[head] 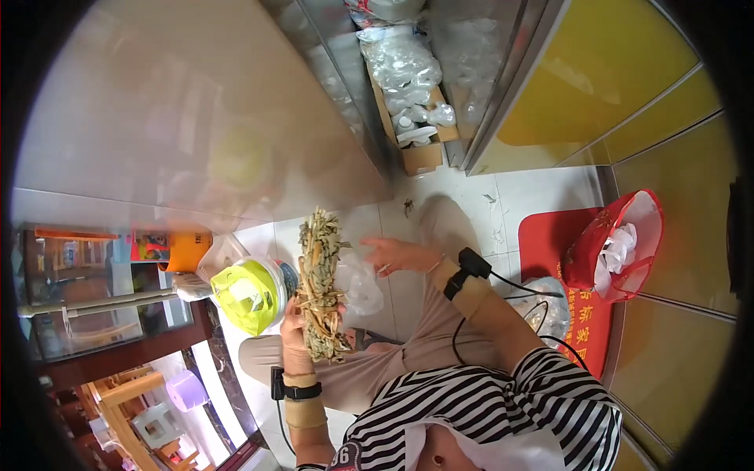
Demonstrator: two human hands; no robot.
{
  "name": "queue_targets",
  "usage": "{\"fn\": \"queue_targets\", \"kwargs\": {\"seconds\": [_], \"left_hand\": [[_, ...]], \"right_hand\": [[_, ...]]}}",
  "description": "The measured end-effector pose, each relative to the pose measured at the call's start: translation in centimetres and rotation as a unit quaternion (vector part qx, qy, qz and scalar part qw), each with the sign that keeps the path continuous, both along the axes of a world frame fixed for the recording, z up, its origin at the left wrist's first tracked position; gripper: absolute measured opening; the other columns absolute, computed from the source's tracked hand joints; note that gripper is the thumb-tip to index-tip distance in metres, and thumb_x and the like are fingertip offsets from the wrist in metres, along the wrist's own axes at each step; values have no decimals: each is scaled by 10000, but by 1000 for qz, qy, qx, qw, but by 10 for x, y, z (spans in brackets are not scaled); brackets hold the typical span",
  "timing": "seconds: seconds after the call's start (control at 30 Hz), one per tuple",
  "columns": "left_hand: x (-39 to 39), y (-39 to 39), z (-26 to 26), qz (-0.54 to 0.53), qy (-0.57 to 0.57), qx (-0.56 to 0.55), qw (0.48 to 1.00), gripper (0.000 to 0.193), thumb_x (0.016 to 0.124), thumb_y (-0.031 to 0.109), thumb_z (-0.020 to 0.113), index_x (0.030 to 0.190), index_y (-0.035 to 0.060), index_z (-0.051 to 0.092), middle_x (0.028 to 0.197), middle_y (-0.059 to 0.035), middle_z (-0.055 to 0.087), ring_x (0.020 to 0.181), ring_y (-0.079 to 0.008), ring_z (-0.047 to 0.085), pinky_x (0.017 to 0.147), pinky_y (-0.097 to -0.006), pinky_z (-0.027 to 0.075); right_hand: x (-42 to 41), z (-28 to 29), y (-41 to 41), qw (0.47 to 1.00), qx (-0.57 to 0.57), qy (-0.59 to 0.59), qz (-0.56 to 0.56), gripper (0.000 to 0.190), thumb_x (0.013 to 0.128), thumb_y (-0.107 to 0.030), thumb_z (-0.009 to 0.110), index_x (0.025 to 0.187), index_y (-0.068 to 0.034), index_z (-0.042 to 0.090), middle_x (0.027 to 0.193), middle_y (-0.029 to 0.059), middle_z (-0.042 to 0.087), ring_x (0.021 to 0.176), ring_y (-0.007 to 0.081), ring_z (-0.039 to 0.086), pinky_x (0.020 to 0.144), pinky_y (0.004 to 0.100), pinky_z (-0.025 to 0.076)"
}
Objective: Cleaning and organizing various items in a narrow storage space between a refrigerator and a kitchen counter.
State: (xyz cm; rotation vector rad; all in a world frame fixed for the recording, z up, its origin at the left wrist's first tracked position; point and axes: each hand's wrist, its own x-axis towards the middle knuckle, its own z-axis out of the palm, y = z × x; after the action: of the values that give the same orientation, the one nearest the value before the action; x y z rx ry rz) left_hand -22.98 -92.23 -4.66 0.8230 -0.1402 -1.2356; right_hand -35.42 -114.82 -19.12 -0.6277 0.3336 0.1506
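Note:
My left hand (294, 332) grips a long bundle of dried leafy plants (321, 282) with yellowish stems, tied round its lower part and held up in front of my legs. Its fingers are partly hidden behind the bundle. To the right, my right hand (400, 255) hangs in the air with its fingers apart and nothing in them. A clear plastic bag (360, 288) lies on the floor behind the bundle, between the two hands. Close by on the left stands a bin lined with a bright yellow-green bag (244, 296).
An open cabinet ahead holds a cardboard box (421, 160) with plastic bags (406, 65). A red bag (589, 250) stands on a red mat (539, 241) at right, near a filled clear bag (545, 306). Plant scraps (492, 199) lie on the tiled floor (471, 185). A mop handle (100, 305) extends at left.

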Motion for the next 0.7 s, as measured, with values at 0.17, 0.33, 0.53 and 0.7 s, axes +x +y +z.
{"fn": "queue_targets", "kwargs": {"seconds": [0.17,0.33,0.53,0.7], "left_hand": [[-3,-6,4,50,-15,3,999,704,634,155,616,1224,-129,359,1051,-310,542,878,-403,607,649,-421,562],[17,16,19,81,-116,108,984,616,645,130,525,1207,-92,406,1017,-214,576,860,-321,622,679,-368,553],[34,29,-25,26,-189,238,952,577,671,127,498,1216,-53,447,1007,-149,591,822,-196,606,701,-293,518],[27,40,-43,70,-174,279,942,636,692,117,510,1296,-46,398,1207,-127,503,1020,-198,516,864,-285,432]], "right_hand": [[4,-25,1,880,-403,-24,251,337,773,-215,625,1061,-41,601,781,34,611,637,115,555,567,248,445],[-17,-17,-22,882,-450,133,-39,211,752,-190,625,790,17,608,655,89,559,597,164,572,540,313,484],[-40,-131,-94,821,-519,-24,-238,248,776,-114,583,1001,-11,589,907,82,578,793,149,565,629,278,472],[-28,23,-82,913,-384,24,-137,447,786,-229,627,1167,-21,520,928,38,573,828,122,516,675,255,426]]}}
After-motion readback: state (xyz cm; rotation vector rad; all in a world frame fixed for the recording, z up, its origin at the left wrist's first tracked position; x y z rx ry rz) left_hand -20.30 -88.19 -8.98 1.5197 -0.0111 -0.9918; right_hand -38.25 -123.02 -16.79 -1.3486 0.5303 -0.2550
